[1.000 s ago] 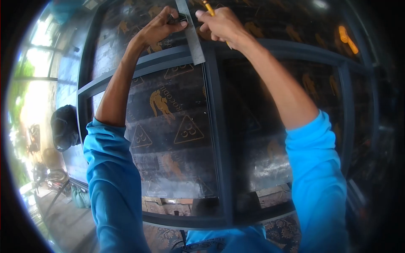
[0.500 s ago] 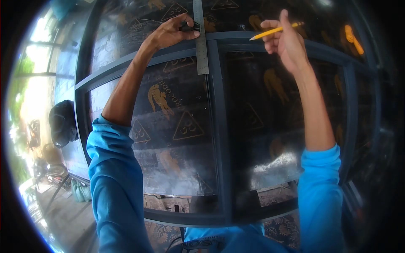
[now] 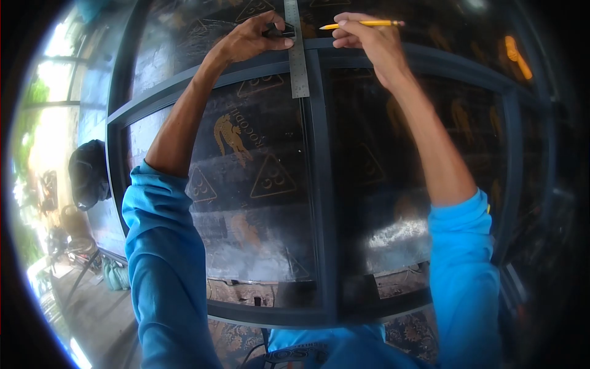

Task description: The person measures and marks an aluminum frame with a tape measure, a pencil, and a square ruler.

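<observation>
At the top middle, my left hand [image 3: 255,38] is closed on a combination square with a black head and a steel blade [image 3: 298,64]. The blade runs lengthwise across the dark grey metal frame [image 3: 318,184], close to where its crossbar and upright meet. My right hand [image 3: 372,40], right of the blade, pinches a yellow pencil [image 3: 378,23]. The pencil's tip points left toward the blade, apart from it. Part of the square's head is hidden by my left fingers.
Under the frame lies a dark glossy board [image 3: 258,166] with gold crocodile prints and triangle marks. A black rounded object [image 3: 89,175] sits outside the frame's left side, and a greenish bag [image 3: 115,275] lies on the floor below it.
My right hand has moved left toward the blade, and the pencil has turned to lie nearly level. My left hand stays on the combination square; the view has shifted slightly.
</observation>
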Tool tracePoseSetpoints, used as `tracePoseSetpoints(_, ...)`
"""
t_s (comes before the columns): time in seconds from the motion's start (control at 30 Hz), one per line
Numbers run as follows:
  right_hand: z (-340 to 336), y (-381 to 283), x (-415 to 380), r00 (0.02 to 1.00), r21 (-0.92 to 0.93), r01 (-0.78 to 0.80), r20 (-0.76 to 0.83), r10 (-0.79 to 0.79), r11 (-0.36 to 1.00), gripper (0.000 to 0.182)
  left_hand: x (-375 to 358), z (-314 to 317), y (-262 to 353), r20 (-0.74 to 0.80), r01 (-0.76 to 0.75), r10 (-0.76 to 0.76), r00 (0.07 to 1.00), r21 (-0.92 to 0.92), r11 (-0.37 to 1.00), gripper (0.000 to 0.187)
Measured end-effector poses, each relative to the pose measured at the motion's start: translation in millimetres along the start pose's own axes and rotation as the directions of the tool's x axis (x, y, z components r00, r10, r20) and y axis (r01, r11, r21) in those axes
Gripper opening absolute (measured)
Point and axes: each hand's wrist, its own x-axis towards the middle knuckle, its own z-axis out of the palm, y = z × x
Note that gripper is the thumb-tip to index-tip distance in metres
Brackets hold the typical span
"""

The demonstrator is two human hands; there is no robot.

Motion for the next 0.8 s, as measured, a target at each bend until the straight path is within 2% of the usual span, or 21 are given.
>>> tracePoseSetpoints(0.07, 3.9, 1.8, 1.9, 0.999, 0.011, 0.029, 0.023, -0.029, 1.000, 0.025, 0.1, -0.4, 4.5, 0.015, 0.000, 0.000, 1.000, 0.000, 1.000, 0.046)
tracePoseSetpoints(0.2, 5.5, 7.4, 1.9, 0.999, -0.095, 0.037, 0.014, -0.036, 0.995, 0.028, 3.1, -4.8, 4.5, 0.040, 0.024, -0.025, 0.999, 0.024, 0.999, 0.045)
tracePoseSetpoints(0.27, 3.9, 7.9, 1.3, 1.000, -0.072, 0.016, 0.021, -0.014, 0.997, 0.028, 5.5, -5.7, 6.4, 0.061, 0.034, -0.037, 0.997, 0.040, 0.999, 0.046)
tracePoseSetpoints(0.37, 4.5, 6.4, -0.5, 1.000, -0.050, -0.006, 0.021, 0.007, 0.999, 0.028, 5.4, -5.2, 5.7, 0.053, 0.054, -0.058, 0.997, 0.082, 0.995, 0.047)
tracePoseSetpoints(0.53, 5.4, 6.1, 0.8, 0.999, -0.044, -0.029, 0.016, 0.030, 0.999, 0.028, 1.6, 0.1, 7.2, -0.006, 0.073, -0.073, 0.997, 0.040, 0.997, 0.047)
tracePoseSetpoints(0.8, 5.9, 8.7, 0.4, 1.000, -0.077, 0.020, 0.003, -0.020, 0.997, 0.028, 0.9, -0.4, 5.3, -0.010, 0.029, -0.029, 1.000, 0.039, 0.999, 0.045)
